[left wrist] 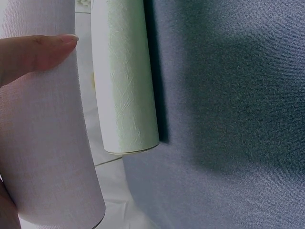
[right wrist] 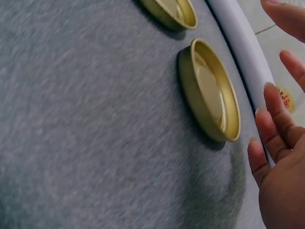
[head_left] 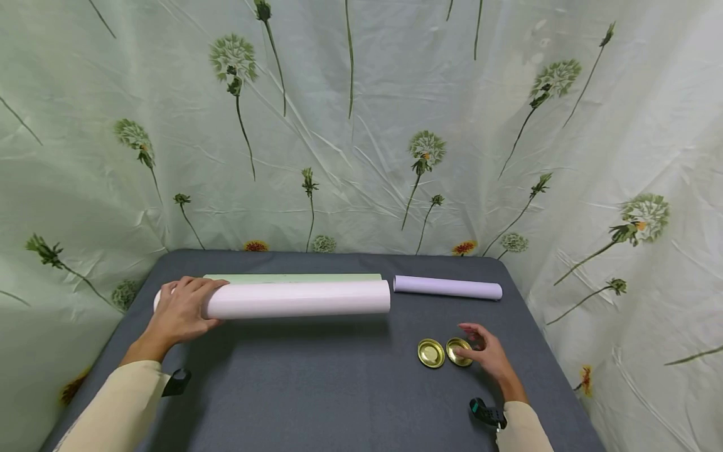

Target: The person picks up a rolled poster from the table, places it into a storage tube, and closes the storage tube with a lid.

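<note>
1. Cream left sleeve (head_left: 110, 408) lies nearest, angled forward; the left hand (head_left: 183, 306) grips the pale pink roll (head_left: 299, 300) near its left end, fingers curled round it, raised above the counter (head_left: 316, 389).
2. Right hand (head_left: 490, 358) hovers at the right gold lid (head_left: 456, 346), fingers spread, holding nothing.
3. Likely step: holding the roll while reaching for the lid; next seems to call for pinching its rim.

- Left sleeve (head_left: 110, 408): plain cream cloth, long, reaching the wrist
- Right sleeve (head_left: 524, 428): the same cream
- Left wrist device (head_left: 177, 383): black, rounded
- Right wrist device (head_left: 488, 414): black, elongated, with a small teal-green patch (head_left: 476, 408)
</note>
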Demonstrator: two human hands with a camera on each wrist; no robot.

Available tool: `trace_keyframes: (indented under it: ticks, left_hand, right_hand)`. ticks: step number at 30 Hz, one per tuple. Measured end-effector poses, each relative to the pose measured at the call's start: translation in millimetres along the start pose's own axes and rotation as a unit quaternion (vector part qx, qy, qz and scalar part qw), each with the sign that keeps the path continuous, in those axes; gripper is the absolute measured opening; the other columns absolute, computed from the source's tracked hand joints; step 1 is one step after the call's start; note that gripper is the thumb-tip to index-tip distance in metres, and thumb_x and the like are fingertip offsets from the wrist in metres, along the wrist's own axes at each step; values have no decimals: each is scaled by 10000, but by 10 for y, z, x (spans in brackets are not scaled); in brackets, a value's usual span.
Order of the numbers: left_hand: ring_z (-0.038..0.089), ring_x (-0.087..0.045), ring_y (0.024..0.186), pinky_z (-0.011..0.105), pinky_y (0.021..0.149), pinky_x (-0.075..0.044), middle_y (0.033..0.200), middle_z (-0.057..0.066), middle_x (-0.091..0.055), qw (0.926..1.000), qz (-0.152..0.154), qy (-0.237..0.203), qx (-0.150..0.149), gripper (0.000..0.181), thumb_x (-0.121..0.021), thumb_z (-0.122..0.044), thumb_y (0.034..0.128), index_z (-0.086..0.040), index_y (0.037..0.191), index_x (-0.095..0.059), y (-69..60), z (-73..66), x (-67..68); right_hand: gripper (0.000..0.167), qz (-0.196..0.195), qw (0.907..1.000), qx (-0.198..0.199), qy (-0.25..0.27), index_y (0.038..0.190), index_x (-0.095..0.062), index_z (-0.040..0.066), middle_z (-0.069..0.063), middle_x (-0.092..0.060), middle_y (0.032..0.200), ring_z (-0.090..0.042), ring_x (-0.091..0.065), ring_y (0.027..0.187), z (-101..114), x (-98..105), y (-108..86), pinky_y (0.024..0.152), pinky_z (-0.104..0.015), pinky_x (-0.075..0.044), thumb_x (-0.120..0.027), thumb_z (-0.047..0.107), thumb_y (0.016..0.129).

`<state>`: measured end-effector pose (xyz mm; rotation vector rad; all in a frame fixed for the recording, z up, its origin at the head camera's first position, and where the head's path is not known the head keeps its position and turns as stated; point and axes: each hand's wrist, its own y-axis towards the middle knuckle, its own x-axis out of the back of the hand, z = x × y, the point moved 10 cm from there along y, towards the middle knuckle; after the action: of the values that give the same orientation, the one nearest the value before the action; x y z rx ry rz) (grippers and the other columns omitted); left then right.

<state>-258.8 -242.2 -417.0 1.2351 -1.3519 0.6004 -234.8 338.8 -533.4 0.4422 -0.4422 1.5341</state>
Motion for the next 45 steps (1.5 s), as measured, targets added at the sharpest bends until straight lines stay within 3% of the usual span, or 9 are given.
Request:
trace_keyframes:
  ticks: [10,19,29,45]
  left_hand:
    - [424,-493,1042,651,853,-267,1137,212,-619,10000,-22,35,-21,674,-869,-224,609,-91,1209,-593,-1,-6,21]
    - [425,-492,1047,653,864,-261,1140,212,-619,10000,31,33,77,667,-867,-227,615,-94,1210,-597,-5,17,-6]
    - [430,-494,1041,651,855,-266,1138,214,-618,10000,58,33,19,666,-864,-229,615,-93,1209,-595,-5,-4,-8]
    - [425,-502,1029,643,841,-277,1127,200,-625,9999,-77,42,-73,668,-869,-219,602,-99,1201,-599,-35,-4,4]
  right_hand:
    - [753,308,9974,-609,-209,1346,-470,-27,-193,-482,1193,-281,-454,1024,-222,-82,-65,836,-373,-391,-848,110,709]
    - [786,602,9942,-648,-615,1283,-506,-54,-172,-467,1128,-257,-439,988,-247,-166,-64,800,-349,-378,-898,126,625]
    - [731,386,9926,-457,-1059,1228,-547,-60,-144,-514,1080,-246,-466,951,-238,-148,-43,781,-359,-386,-902,128,616]
    - [681,292,9923,-286,-1167,1206,-585,-84,-138,-556,1008,-218,-494,861,-179,-135,11,723,-319,-407,-889,131,635]
